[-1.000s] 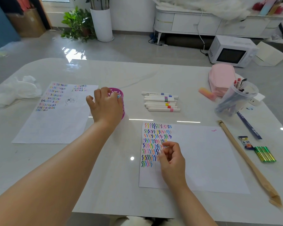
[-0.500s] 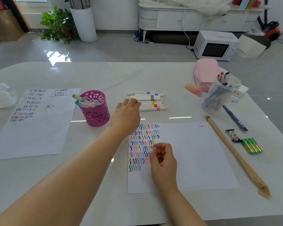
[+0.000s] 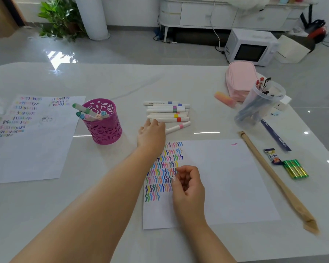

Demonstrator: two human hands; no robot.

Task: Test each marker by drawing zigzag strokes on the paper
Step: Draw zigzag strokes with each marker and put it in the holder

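Grey glossy floor [image 3: 141, 48], with a bright glare patch at far left. White wall [image 3: 133, 10] behind. Low white cabinet [image 3: 207, 14] against it, white microwave [image 3: 249, 48] on the floor in front. Leafy plant [image 3: 59, 18] beside a tall white planter [image 3: 92, 18].

bench [image 3: 122, 82] | paper [image 3: 226, 183] front centre | marker row [image 3: 167, 112] behind paper | pen holder [image 3: 104, 128] left of markers | second sheet [image 3: 32, 152] far left | stick [image 3: 273, 177] right of paper | batteries [image 3: 295, 168] right of stick | tub [image 3: 258, 107], pouch [image 3: 239, 78] back right
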